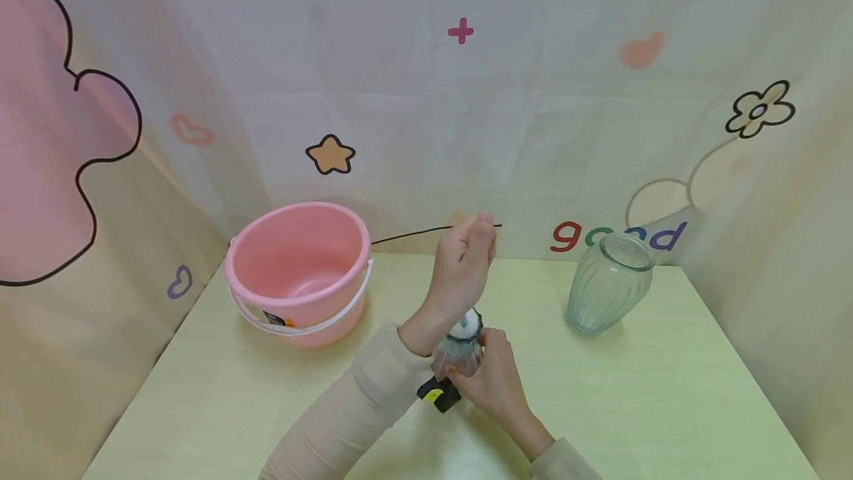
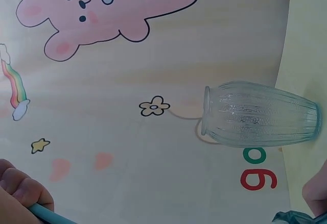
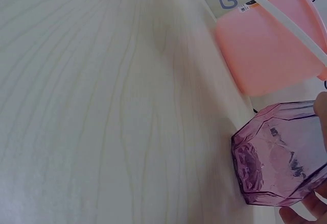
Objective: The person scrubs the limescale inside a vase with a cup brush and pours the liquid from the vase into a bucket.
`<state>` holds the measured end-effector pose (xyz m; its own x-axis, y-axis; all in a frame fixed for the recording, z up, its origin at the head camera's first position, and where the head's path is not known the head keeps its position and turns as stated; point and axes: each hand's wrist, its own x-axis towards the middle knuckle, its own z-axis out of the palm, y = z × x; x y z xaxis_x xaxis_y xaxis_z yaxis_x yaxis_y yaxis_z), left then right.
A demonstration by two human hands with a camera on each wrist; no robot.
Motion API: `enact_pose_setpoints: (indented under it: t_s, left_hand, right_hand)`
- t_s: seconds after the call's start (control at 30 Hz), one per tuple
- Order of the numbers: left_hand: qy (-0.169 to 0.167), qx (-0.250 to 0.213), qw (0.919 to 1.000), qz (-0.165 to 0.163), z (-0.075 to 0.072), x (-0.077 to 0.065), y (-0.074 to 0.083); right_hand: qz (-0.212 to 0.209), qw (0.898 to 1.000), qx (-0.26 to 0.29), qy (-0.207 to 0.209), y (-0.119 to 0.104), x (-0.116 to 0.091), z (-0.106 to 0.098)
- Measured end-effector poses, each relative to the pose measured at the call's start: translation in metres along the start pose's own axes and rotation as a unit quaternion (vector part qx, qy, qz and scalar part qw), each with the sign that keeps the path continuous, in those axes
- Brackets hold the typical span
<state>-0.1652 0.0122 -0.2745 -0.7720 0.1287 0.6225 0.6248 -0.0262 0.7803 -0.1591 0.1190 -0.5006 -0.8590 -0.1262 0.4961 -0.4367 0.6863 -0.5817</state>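
My left hand [image 1: 464, 261] is raised with its fingers curled round a light blue stick-like handle [image 2: 51, 215]. Below that fist stands a small faceted glass vase [image 3: 281, 155], pinkish purple low down and teal at its scalloped rim. Something white [image 1: 465, 326] shows inside its mouth; my left wrist partly covers this in the head view. My right hand [image 1: 496, 376] grips the vase from the right, thumb on the near side and fingers round the back. The handle's lower part is hidden in the head view.
A pink bucket [image 1: 298, 324] with a white handle stands at the back left of the pale table [image 1: 640, 406]. A taller clear ribbed glass vase [image 1: 606, 291] is at the back right. Close by my left sleeve shows a small black and yellow thing [image 1: 440, 394]. A printed curtain [image 1: 400, 95] hangs behind.
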Motion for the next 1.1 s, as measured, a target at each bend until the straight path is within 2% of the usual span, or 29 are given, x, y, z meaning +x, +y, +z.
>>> enact_pose_setpoints:
  t_s: [0.2,0.3,0.4,0.57,0.73,0.93,1.1]
  left_hand:
    - [-0.009,-0.01,0.9999,0.01,0.001,0.007,-0.023]
    - [-0.014,-0.012,0.9997,0.017,0.001,0.009,-0.024]
    - [-0.024,-0.01,0.9996,0.011,0.0,0.011,-0.024]
    - [-0.072,-0.028,0.997,0.001,-0.004,0.017,-0.024]
    - [-0.133,-0.08,0.9877,-0.019,-0.007,0.025,-0.025]
    - [-0.17,-0.112,0.9784,-0.037,-0.008,0.029,-0.023]
    - [-0.188,-0.122,0.9736,-0.044,-0.007,0.03,-0.021]
  right_hand:
    - [-0.018,1.0,-0.004,0.015,0.001,-0.001,0.0]
    - [-0.014,1.0,-0.005,0.019,0.001,0.0,0.0]
    - [-0.006,1.0,-0.004,0.018,0.001,0.0,0.0]
    - [0.006,1.0,0.005,0.012,0.0,0.0,0.0]
    - [0.003,1.0,0.006,0.016,-0.001,0.0,0.001]
    - [0.037,0.999,0.008,-0.008,-0.004,0.0,-0.001]
    - [0.042,0.999,0.011,-0.015,-0.005,-0.001,-0.002]
